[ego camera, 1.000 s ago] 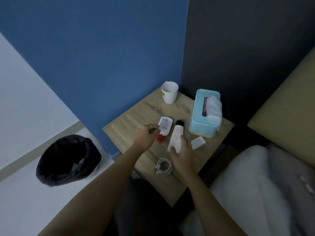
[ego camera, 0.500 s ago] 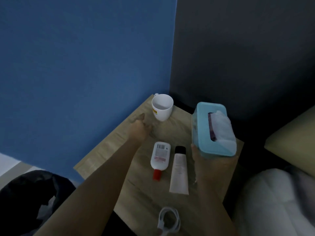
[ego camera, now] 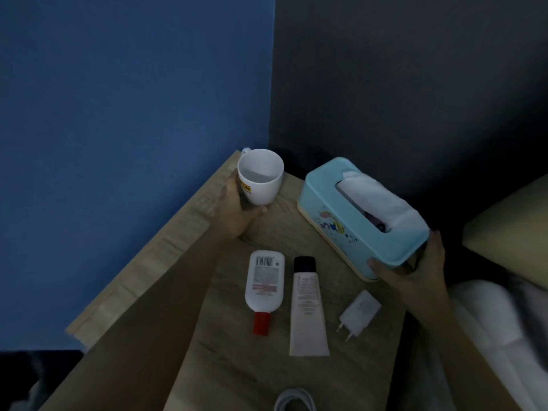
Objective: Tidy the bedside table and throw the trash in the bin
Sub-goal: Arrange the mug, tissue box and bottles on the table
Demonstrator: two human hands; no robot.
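On the wooden bedside table (ego camera: 178,241), my left hand (ego camera: 237,212) is wrapped around the base of a white mug (ego camera: 261,176) near the back corner. My right hand (ego camera: 415,271) grips the near end of a light-blue tissue box (ego camera: 350,218), which is tilted with white tissue sticking out. Between my arms lie a white bottle with a red cap (ego camera: 264,283), a white tube with a black cap (ego camera: 307,304) and a white charger plug (ego camera: 358,311). A coiled white cable (ego camera: 293,401) shows at the bottom edge.
A blue wall stands to the left and a dark wall behind the table. White bedding (ego camera: 504,336) and a tan pillow (ego camera: 516,223) lie to the right. The black bin bag's edge (ego camera: 26,378) is just visible at the bottom left.
My left hand moved from the bare table to the mug and closed on it. My right hand has turned and tilted the tissue box. The view has come closer to the table.
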